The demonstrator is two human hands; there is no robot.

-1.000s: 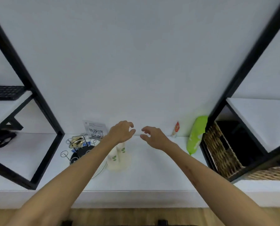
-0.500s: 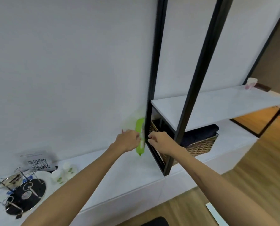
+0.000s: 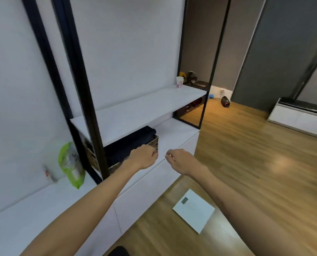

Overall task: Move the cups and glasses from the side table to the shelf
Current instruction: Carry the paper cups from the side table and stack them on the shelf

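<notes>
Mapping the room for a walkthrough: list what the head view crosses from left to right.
green packet → wicker basket → white cup on the shelf → black speaker → white bench.

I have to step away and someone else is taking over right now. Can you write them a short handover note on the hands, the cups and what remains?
Left hand: loosely curled, holds nothing, raised in front of the wicker basket.
Right hand: loosely curled, holds nothing, over the edge of the low white cabinet.
One white cup with a pink print stands at the far end of the white shelf, so at least that one looks placed.
The side table is not in view, so how many cups and glasses remain cannot be told. Next, probably: go to the side table and fetch another.
</notes>
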